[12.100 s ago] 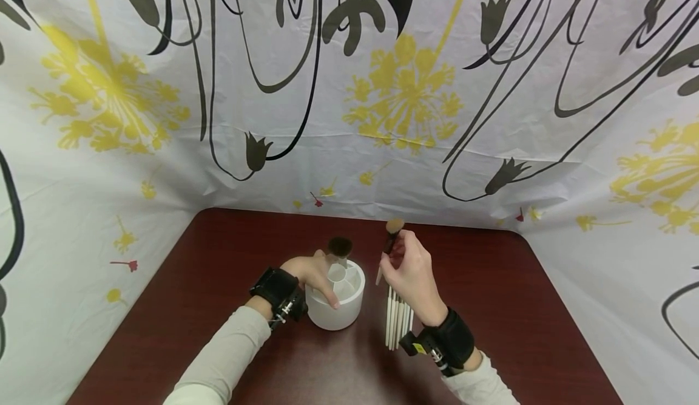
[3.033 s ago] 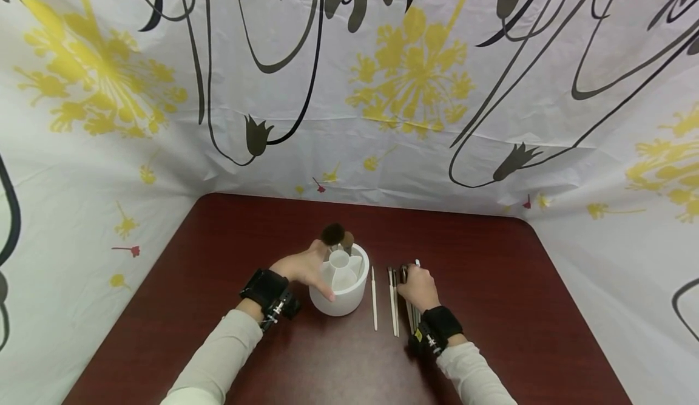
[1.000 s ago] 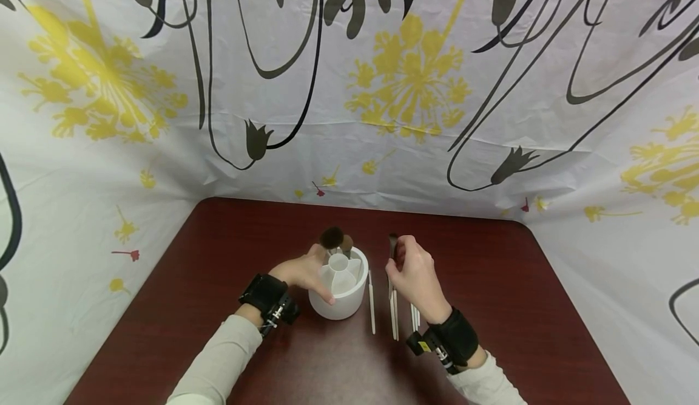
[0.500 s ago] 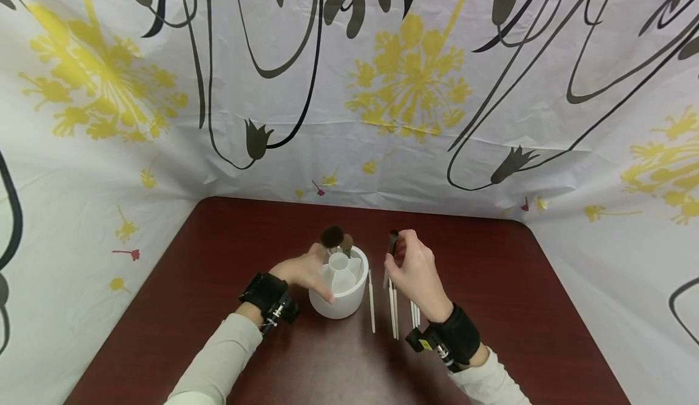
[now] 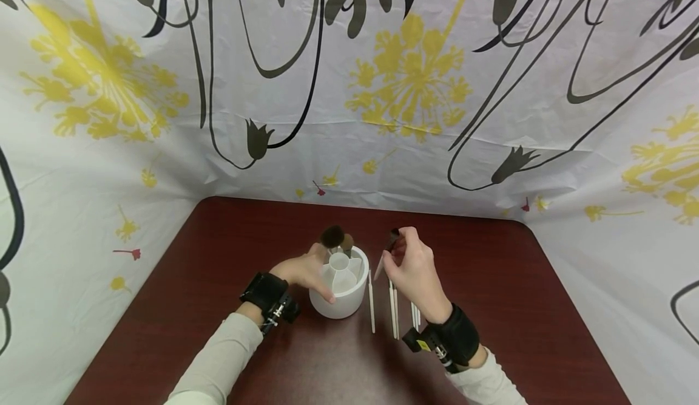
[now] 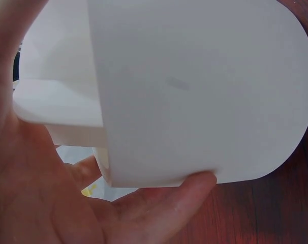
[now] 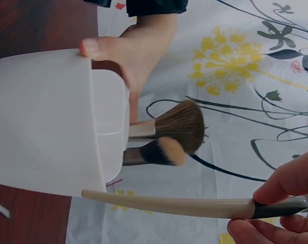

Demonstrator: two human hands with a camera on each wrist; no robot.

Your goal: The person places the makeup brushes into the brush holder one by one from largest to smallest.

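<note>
A white round makeup brush holder (image 5: 338, 305) with inner compartments stands on the table. My left hand (image 5: 303, 271) grips its left side, the thumb on the near wall. Two brushes stand in its back part: a large dark fluffy brush (image 7: 182, 124) and a tan-tipped brush (image 7: 166, 151). Just right of the holder, my right hand (image 5: 417, 274) pinches a makeup brush (image 7: 169, 204) near its dark collar, bristles up. Its pale handle slants down to the left; in the right wrist view the handle's end appears at the holder's rim, but contact is unclear.
On the dark red table (image 5: 262, 362) a thin pale brush (image 5: 372, 308) lies beside the holder. Two more brushes (image 5: 394, 317) lie to its right, and several pale handles (image 5: 415, 315) show under my right wrist. A patterned cloth (image 5: 306, 168) hangs behind.
The tan-tipped brush, earlier in my right hand, now stands in the holder. My right hand has since picked up another brush, and its handle has swung left toward the holder. My left hand stays put.
</note>
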